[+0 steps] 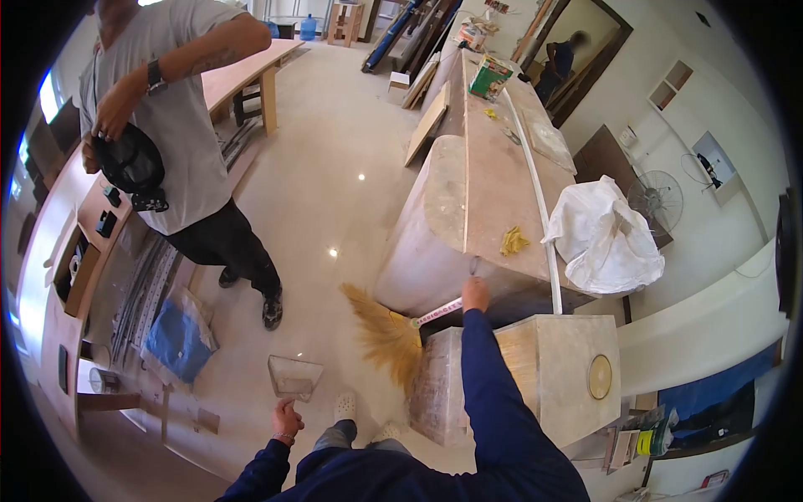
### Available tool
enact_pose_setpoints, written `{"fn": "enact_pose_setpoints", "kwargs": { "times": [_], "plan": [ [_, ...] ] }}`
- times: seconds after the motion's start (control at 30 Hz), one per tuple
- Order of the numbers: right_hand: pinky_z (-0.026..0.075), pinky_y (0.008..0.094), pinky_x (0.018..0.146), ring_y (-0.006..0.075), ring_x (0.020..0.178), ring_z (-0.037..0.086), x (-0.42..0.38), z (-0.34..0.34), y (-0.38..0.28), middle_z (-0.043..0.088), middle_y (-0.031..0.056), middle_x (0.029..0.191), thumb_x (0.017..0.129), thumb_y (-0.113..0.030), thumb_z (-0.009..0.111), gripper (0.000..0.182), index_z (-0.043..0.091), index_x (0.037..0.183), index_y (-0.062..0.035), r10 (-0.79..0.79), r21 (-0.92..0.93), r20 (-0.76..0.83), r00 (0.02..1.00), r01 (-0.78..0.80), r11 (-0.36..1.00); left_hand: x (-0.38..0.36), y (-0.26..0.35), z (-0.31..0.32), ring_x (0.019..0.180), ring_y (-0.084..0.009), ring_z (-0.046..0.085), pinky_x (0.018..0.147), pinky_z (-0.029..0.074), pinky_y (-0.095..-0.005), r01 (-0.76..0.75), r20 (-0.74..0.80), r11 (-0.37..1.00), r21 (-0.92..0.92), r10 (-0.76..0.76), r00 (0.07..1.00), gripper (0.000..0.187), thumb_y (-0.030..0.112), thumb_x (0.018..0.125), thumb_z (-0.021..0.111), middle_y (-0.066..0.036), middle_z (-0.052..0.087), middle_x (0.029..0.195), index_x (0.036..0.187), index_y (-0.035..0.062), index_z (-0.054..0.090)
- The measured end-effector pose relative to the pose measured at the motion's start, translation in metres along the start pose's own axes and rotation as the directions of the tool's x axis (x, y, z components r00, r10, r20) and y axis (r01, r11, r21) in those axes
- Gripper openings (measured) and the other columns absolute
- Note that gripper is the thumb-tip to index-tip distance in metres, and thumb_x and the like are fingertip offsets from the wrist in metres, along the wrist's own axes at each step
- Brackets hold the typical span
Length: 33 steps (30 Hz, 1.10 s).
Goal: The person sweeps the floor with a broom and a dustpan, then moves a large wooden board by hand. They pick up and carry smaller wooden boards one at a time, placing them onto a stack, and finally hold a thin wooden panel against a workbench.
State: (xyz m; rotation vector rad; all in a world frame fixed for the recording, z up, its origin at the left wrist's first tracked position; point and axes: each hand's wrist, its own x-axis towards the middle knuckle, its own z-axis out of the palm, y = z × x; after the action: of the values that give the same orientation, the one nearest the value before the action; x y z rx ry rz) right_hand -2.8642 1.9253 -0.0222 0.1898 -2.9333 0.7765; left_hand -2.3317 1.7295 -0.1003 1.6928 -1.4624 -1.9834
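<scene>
The right hand [475,294] is closed around the handle of a broom [386,335], its fingers wrapped on the stick just at the near edge of the long tabletop [493,201]; the straw head of the broom hangs below that edge, over the floor [326,192]. The left hand [286,417] holds a dustpan [294,376] by its handle, fingers closed on it, low over the floor and to the left of the tabletop. Just beside the broom head, under the near end of the tabletop, stands a wooden box [552,376] with a round mark on its side, and it crowds the place where the broom hangs. On the tabletop lie a yellow crumpled scrap [513,241], a long white pipe [535,192] and a white sack [604,236] at the right edge. Another person [176,125] stands on the floor well to the left of the tabletop, holding a dark mesh thing [130,161]. A blue bag [177,339] lies on the floor near this person's feet.
</scene>
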Motion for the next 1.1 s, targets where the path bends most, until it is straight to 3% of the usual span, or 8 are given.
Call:
{"fn": "enact_pose_setpoints", "kwargs": {
  "times": [0.07,0.1,0.2,0.3,0.47,0.77,0.83,1.1],
  "plan": [
    [0.048,0.0466,0.066,0.0398,0.071,0.06,-0.038,-0.016,-0.042,0.061,0.0257,0.077,0.079,-0.025,0.044,0.033,0.061,0.09,0.0011,-0.109,-0.135,0.122,0.986,0.126,0.983,0.001,-0.002,-0.001,0.037,-0.0168,0.049,0.033,0.04,-0.0294,-0.002,-0.01,1.0,-0.018,0.001,1.0,0.027,0.013,0.088,0.036,-0.008,0.05,0.053,0.109,0.004,0.051],
    [0.049,0.0444,0.058,0.0353,0.064,0.061,-0.05,-0.028,-0.064,0.062,0.0231,0.075,0.079,-0.023,0.045,0.031,0.061,0.089,0.0012,0.108,-0.13,0.394,0.913,-0.061,0.99,0.001,-0.001,0.0,0.037,-0.017,0.048,0.033,0.04,-0.0294,-0.014,-0.018,1.0,-0.021,0.014,1.0,0.027,0.012,0.088,0.036,-0.008,0.05,0.053,0.109,0.004,0.051],
    [0.046,0.0348,0.037,0.0208,0.047,0.058,-0.06,-0.017,-0.071,0.062,0.015,0.066,0.079,-0.017,0.049,0.022,0.059,0.08,0.0019,0.442,-0.337,0.81,0.387,-0.31,0.889,0.0,-0.007,0.004,0.035,-0.0172,0.047,0.032,0.039,-0.0295,-0.039,-0.012,0.999,-0.034,0.039,0.999,0.027,0.011,0.088,0.035,-0.008,0.049,0.052,0.109,0.004,0.05],
    [0.041,0.0293,0.032,0.0184,0.039,0.05,-0.068,0.042,-0.027,0.053,0.0112,0.057,0.08,-0.014,0.049,0.015,0.055,0.081,0.0003,0.39,-0.246,0.905,0.168,-0.54,0.805,0.006,-0.01,0.014,0.034,-0.0171,0.047,0.031,0.039,-0.0296,-0.051,0.012,0.994,-0.093,0.052,0.999,0.027,0.011,0.088,0.034,-0.008,0.049,0.051,0.109,0.0038,0.049],
    [0.027,0.0234,0.031,0.0118,0.036,0.034,-0.083,-0.003,-0.109,0.042,0.0052,0.052,0.079,-0.013,0.047,0.014,0.044,0.068,-0.0056,0.167,0.101,0.909,0.381,-0.591,0.8,0.001,-0.009,0.03,0.034,-0.0173,0.047,0.031,0.04,-0.0301,-0.078,0.051,0.991,-0.111,0.084,0.995,0.025,0.011,0.089,0.035,-0.008,0.049,0.051,0.109,0.0036,0.049],
    [0.039,0.0219,0.038,0.0064,0.043,0.043,-0.025,-0.251,-0.15,0.052,0.0064,0.064,0.085,-0.018,0.05,0.025,0.056,0.103,-0.0006,-0.16,0.577,0.766,0.623,-0.556,0.599,0.002,-0.008,0.058,0.037,-0.0185,0.051,0.033,0.042,-0.0305,-0.111,0.181,0.992,-0.061,0.121,0.976,0.027,0.011,0.088,0.036,-0.009,0.052,0.054,0.11,0.0019,0.049],
    [0.043,0.0219,0.042,0.0073,0.045,0.046,-0.04,-0.279,-0.149,0.054,0.0059,0.066,0.084,-0.016,0.051,0.026,0.057,0.103,-0.0006,-0.25,0.752,0.52,0.817,-0.299,0.587,-0.001,-0.002,0.064,0.037,-0.0183,0.051,0.034,0.043,-0.0304,-0.125,0.199,0.992,-0.019,0.126,0.972,0.027,0.011,0.088,0.036,-0.009,0.052,0.054,0.11,0.0019,0.049],
    [0.042,0.0255,0.049,0.0133,0.054,0.053,-0.076,-0.278,-0.121,0.058,0.0081,0.071,0.084,-0.014,0.052,0.022,0.061,0.098,0.0,-0.326,0.672,0.041,0.944,0.216,0.709,-0.005,0.007,0.07,0.038,-0.0178,0.052,0.036,0.043,-0.0298,-0.157,0.258,0.984,0.081,0.131,0.957,0.028,0.012,0.087,0.036,-0.009,0.054,0.054,0.109,0.0001,0.05]
  ]
}}
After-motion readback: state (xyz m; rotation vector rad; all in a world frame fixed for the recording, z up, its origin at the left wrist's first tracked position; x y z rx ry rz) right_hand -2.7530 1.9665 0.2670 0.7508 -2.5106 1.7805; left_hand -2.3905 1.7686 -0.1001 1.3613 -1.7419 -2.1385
